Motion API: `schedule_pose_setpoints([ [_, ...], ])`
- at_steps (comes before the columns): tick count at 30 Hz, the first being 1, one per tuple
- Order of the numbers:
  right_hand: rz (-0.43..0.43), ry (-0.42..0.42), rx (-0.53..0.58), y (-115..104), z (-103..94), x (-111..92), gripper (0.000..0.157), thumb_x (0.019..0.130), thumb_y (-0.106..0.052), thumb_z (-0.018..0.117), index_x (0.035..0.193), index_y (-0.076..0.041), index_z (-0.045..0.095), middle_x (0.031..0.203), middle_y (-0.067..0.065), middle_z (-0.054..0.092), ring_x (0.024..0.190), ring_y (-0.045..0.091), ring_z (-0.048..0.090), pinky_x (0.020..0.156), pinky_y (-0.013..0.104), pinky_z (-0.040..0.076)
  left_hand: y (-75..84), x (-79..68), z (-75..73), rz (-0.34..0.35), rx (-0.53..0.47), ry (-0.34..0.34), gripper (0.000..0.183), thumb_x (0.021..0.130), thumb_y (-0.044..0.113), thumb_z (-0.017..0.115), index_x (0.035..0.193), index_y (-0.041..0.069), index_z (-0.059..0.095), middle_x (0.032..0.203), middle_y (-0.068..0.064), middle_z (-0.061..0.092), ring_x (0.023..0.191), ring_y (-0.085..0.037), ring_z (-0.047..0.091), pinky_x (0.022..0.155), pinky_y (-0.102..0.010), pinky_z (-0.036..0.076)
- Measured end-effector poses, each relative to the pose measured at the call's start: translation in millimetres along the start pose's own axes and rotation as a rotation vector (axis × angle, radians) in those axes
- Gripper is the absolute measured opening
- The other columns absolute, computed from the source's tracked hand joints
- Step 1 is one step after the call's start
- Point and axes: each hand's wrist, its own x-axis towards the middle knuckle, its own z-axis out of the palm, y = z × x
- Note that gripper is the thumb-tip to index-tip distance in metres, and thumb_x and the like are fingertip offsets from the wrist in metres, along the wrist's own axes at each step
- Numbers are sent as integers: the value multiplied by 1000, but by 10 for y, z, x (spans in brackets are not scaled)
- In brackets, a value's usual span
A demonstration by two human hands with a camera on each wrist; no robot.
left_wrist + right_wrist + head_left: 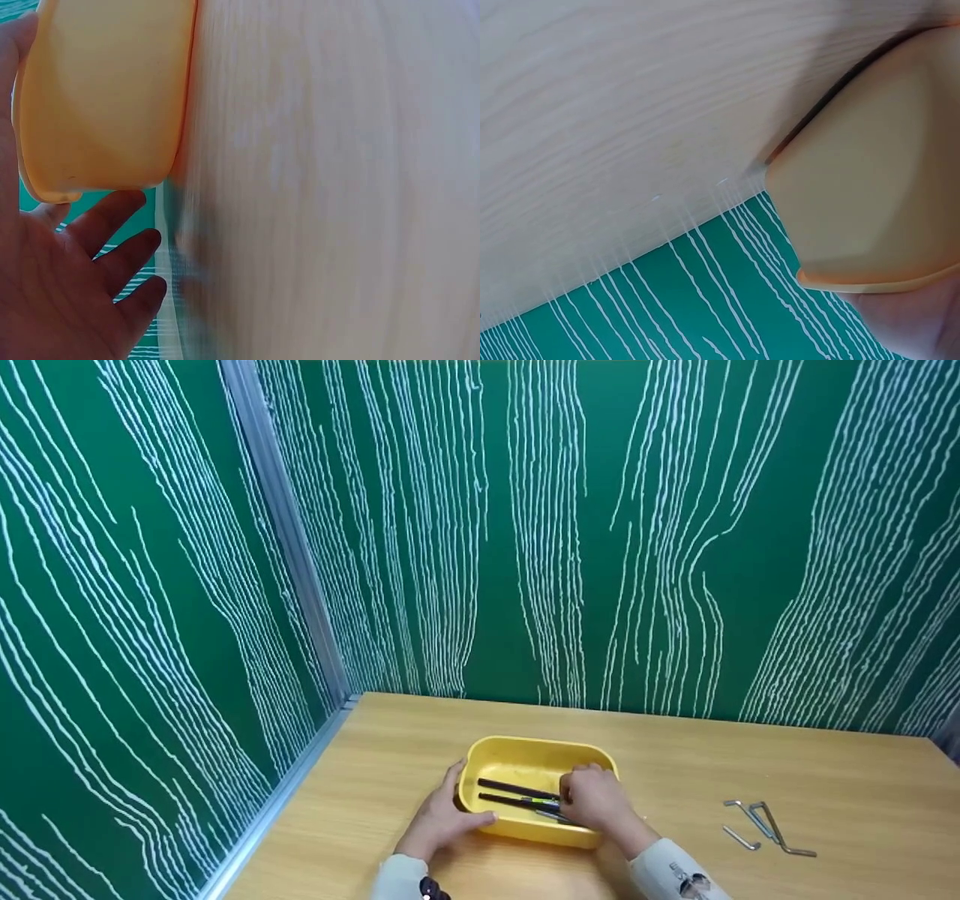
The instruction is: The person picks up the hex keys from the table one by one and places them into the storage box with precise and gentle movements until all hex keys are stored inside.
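A yellow plastic container (536, 831) stands on the wooden table. My left hand (442, 819) holds its left end, thumb on the front rim and fingers round the far side; in the left wrist view the fingers (124, 259) spread below the container's end. My right hand (596, 797) reaches inside at the right end, fingers curled down over several dark slim rods (517, 789), one with a green label. Its fingertips are hidden, so I cannot tell what it holds. The right wrist view shows mostly the container's outer wall (870, 165), with part of that hand beyond the rim.
Three L-shaped hex keys lie to the right on the table (660, 757): a short silver hex key (741, 838), a longer silver hex key (754, 820) and a darker hex key (776, 832). Green panels (495, 622) with wavy white lines rise behind and at left.
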Motion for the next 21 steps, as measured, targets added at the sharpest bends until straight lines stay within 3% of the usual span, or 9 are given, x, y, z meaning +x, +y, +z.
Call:
schedule_pose_setpoints([
  [7,56,60,9,-33,-22,-10,8,69,-30,67,73,-24,62,71,-8,52,74,17,44,72,39,35,1,6,0,2,-12,7,106,47,55,77,135,41,19,135,-4,40,121,-23,37,101,-50,24],
  [14,52,116,75,-12,-36,-1,18,68,-32,67,84,-25,63,82,-7,59,77,15,47,73,37,39,0,20,6,-14,-18,-6,106,48,55,77,136,41,18,135,-3,39,121,-22,37,101,-50,24],
  [21,42,128,141,-2,-98,-27,22,67,-34,69,85,-24,63,84,-8,59,81,15,50,75,41,39,-14,15,17,7,0,-2,104,49,55,76,135,42,19,133,-3,41,120,-21,37,100,-48,25],
])
